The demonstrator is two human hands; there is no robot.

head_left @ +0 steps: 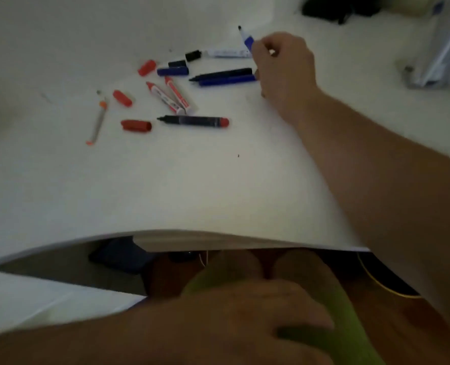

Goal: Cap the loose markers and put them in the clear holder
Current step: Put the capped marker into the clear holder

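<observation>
My right hand (282, 67) is closed on an uncapped blue-and-white marker (246, 39), whose dark tip points up and away. On the white table (166, 180) lie several uncapped markers: a white one (228, 53), a black one (222, 72) beside a blue one (226, 80), two red-and-white ones (170, 97) and a black one with a red end (193, 121). Loose caps are scattered to their left: red (147, 67), (122, 98), (136, 125), blue (172, 71) and black (193, 55). My left hand (245, 312) rests blurred in my lap against green fabric.
A clear plastic object (440, 48), blurred, stands at the table's far right. A dark object (334, 9) lies at the back. A thin grey pen with orange ends (98, 122) lies left of the caps. The table's near edge (218, 235) runs above my knees.
</observation>
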